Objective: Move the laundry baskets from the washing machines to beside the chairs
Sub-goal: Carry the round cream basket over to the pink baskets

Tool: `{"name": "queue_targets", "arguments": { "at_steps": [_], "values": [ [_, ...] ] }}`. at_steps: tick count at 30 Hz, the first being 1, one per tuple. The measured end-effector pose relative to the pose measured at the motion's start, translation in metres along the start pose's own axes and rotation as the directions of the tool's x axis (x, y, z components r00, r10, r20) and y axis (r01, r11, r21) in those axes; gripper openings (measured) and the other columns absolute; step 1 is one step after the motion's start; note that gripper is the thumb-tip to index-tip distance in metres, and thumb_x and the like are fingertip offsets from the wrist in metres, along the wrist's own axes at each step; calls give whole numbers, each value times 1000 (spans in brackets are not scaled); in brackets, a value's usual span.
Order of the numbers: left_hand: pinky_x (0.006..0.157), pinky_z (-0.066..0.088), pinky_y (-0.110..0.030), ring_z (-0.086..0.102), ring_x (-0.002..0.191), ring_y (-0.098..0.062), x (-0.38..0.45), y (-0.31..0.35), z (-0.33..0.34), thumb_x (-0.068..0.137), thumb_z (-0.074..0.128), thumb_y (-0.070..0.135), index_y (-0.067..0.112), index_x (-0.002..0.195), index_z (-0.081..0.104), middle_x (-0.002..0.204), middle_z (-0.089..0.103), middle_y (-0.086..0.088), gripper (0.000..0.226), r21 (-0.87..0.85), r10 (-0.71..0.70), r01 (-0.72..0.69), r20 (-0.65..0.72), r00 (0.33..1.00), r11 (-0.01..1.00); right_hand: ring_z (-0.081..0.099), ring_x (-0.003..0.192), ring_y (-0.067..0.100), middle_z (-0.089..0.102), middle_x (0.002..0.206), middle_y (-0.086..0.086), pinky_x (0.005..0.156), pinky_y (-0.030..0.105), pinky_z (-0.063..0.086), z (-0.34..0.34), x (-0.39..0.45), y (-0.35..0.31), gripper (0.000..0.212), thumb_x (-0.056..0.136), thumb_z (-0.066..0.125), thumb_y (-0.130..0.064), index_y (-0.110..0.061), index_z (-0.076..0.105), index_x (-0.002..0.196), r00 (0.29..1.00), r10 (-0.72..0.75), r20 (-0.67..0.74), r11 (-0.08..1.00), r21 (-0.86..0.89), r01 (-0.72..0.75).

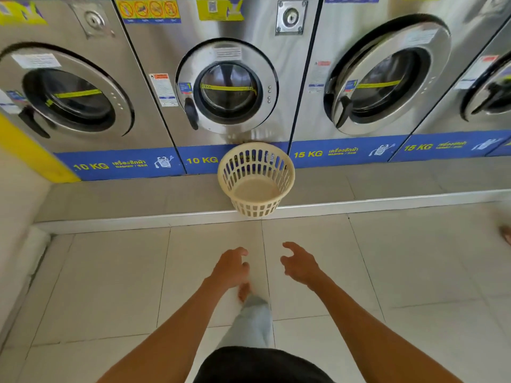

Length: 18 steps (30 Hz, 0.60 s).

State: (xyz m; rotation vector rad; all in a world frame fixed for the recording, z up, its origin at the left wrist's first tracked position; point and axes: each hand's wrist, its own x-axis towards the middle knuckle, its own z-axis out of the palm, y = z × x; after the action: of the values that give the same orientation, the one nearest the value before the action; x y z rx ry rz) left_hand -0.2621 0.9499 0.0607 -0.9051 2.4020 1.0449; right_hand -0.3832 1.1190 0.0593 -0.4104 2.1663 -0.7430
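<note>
The person wears a black top (pixel 262 364) and pale blue trousers (pixel 253 323); arms bare, foot (pixel 244 291) bare.

We see bare pale floor tiles (pixel 304 258) between our hands (pixel 265 265) and the cream slatted plastic basket (pixel 255 179). Steel washing machines (pixel 229 87) stand just behind it.

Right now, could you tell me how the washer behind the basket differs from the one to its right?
The washer behind the basket is labelled 10 KG; the washer to its right is labelled 15 KG. The first has a smaller door than the second. Both are steel, front-loading, doors shut. The cream basket stands empty.
</note>
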Motion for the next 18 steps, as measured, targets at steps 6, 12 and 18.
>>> {"name": "queue_targets", "arguments": {
  "at_steps": [6,12,18],
  "values": [
    [106,38,-31,49,130,-25,88,34,-41,93,50,19,15,138,51,142,54,-6,45,-24,-24,26,55,998,999,64,115,27,57,141,8,107,43,47,-62,83,-20,49,98,53,-23,-21,44,147,997,69,-19,997,-42,-70],
    [104,39,-31,50,129,-24,145,53,-78,93,50,20,16,136,53,141,55,-5,43,-47,-62,64,46,997,997,66,108,25,63,132,8,104,43,49,-93,145,-42,50,97,54,-24,-23,45,146,994,108,7,993,-40,-107],
    [105,39,-29,52,128,-23,183,54,-96,93,52,23,15,135,54,142,55,-4,43,-95,-161,164,43,986,982,61,119,25,54,146,5,107,40,47,-114,204,-56,51,98,54,-25,-22,43,148,988,122,92,988,-105,-113]
  ]
}}
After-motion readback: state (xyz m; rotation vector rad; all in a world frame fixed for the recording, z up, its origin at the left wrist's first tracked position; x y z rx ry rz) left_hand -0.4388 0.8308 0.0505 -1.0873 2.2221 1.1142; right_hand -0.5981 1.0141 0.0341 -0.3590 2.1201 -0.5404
